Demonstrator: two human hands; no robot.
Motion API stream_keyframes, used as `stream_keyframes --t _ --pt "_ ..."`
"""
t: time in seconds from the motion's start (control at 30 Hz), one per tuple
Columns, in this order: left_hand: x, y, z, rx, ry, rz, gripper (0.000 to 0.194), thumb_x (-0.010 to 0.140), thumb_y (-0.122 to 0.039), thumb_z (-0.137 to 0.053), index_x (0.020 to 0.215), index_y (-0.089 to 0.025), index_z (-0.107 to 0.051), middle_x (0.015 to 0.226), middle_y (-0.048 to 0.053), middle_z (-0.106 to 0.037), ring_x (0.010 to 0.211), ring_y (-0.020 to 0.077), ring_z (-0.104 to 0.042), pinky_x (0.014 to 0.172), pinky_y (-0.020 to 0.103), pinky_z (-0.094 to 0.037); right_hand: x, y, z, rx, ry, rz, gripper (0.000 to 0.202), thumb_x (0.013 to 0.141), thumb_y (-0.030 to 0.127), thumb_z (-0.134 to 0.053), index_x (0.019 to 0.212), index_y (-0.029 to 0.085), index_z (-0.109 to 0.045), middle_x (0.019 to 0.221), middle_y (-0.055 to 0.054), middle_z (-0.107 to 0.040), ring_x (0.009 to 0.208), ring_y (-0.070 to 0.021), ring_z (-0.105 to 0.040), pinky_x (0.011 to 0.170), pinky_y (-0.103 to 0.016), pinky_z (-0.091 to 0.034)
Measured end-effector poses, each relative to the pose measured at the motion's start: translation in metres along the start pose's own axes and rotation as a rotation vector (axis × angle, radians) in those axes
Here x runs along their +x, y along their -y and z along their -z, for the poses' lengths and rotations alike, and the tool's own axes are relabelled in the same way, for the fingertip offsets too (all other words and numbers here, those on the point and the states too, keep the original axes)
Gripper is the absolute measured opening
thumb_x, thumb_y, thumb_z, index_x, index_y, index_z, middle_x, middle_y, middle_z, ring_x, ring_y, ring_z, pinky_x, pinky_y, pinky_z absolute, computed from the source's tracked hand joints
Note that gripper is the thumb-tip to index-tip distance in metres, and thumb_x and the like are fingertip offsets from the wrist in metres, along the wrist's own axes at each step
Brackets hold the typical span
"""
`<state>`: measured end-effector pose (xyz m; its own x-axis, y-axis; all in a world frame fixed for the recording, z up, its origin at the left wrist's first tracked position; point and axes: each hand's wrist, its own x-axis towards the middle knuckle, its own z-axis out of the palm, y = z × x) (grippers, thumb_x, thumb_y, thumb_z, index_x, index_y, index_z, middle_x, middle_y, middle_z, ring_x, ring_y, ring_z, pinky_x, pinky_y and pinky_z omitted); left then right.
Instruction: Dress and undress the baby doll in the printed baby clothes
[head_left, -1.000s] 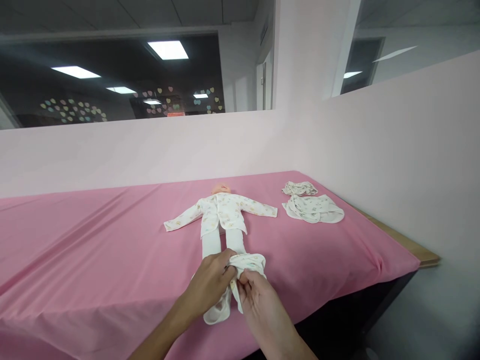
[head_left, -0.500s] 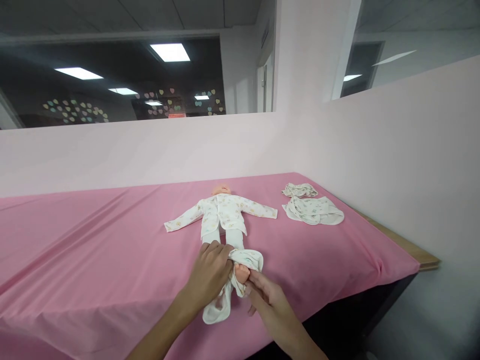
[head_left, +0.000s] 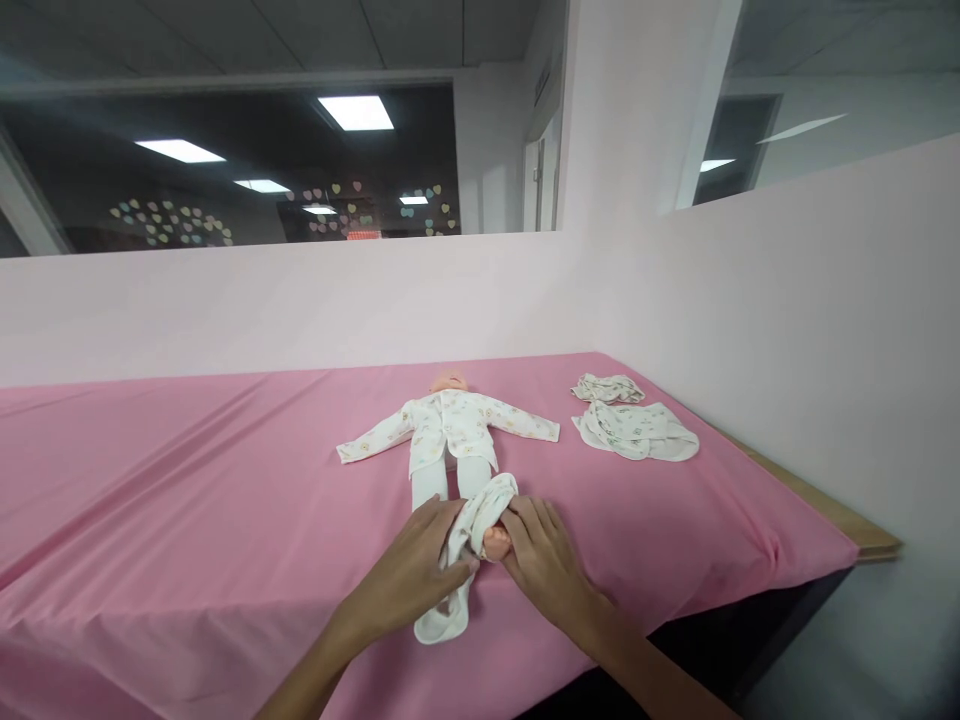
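Note:
A baby doll lies on its back, legs toward me, in a white printed jacket with both sleeves spread out. White printed baby pants are bunched around the end of one doll leg, and the peach-coloured doll foot pokes out of the cloth. My left hand is closed on the bunched pants, thumb near the foot. On the other side of the foot, my right hand has its fingers closed on the edge of the pants. One pant leg hangs loosely toward me.
Pink cloth covers the table. At the back right lie a folded white printed garment and a smaller crumpled cloth. A bare wooden table edge shows at the right, beside the wall. Windows stand behind.
My right hand has moved from below the foot up to its right side, onto the pants. The cloth has been drawn aside, and my left thumb now reaches under it.

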<state>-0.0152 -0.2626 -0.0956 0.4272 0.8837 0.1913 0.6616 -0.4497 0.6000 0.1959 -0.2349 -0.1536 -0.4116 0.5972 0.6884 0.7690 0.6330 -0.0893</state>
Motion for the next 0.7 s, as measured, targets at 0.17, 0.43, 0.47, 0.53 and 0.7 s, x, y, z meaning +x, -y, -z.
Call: stream_keyframes --t 0.17,0.43,0.47,0.53,0.7 --pt "-0.026 0.033 0.005 0.039 -0.019 0.037 0.077 0.075 -0.033 -0.069 0.143 -0.032 -0.033 0.147 0.006 -0.038 0.133 0.0289 -0.038 0.106 0.039 -0.038 0.004 -0.016 0.018 0.169 0.126 -0.130 0.014 0.089 0.036 -0.057 0.086 0.021 -0.057 0.092 -0.006 -0.058 0.085 -0.0217 -0.053 0.075 -0.036 -0.044" --pt "-0.024 0.048 0.006 -0.162 -0.168 0.166 0.023 0.080 -0.037 -0.062 0.100 -0.025 -0.060 0.107 0.002 -0.063 0.094 0.0213 -0.059 0.081 0.031 -0.048 0.028 -0.007 0.057 0.535 0.180 -0.370 0.006 0.089 0.029 -0.053 0.089 0.023 -0.053 0.098 -0.003 -0.056 0.093 -0.0185 -0.054 0.083 -0.035 -0.047" --pt "-0.021 0.048 0.005 -0.191 -0.198 0.182 0.020 0.080 -0.037 -0.062 0.095 -0.024 -0.061 0.102 0.002 -0.063 0.092 0.0213 -0.059 0.079 0.031 -0.048 0.030 0.002 0.057 0.498 0.158 -0.319 0.008 0.088 0.028 -0.055 0.092 0.022 -0.054 0.101 -0.004 -0.056 0.097 -0.0195 -0.053 0.085 -0.035 -0.045" --pt "-0.013 0.049 0.001 -0.229 -0.251 0.198 0.015 0.080 -0.035 -0.059 0.088 -0.022 -0.060 0.095 0.002 -0.064 0.088 0.0211 -0.059 0.075 0.031 -0.048 0.036 0.022 0.052 0.426 0.183 -0.147 0.016 0.085 0.031 -0.062 0.097 0.023 -0.056 0.105 -0.004 -0.057 0.101 -0.0213 -0.051 0.089 -0.037 -0.042" --pt "-0.005 0.051 -0.011 -0.161 -0.318 0.198 0.017 0.080 -0.029 -0.054 0.095 -0.022 -0.061 0.098 0.003 -0.063 0.090 0.0214 -0.058 0.077 0.033 -0.048 0.053 0.039 0.032 0.235 0.313 0.145 0.013 0.094 0.024 -0.049 0.102 0.023 -0.059 0.107 -0.004 -0.057 0.103 -0.0206 -0.049 0.091 -0.037 -0.038"
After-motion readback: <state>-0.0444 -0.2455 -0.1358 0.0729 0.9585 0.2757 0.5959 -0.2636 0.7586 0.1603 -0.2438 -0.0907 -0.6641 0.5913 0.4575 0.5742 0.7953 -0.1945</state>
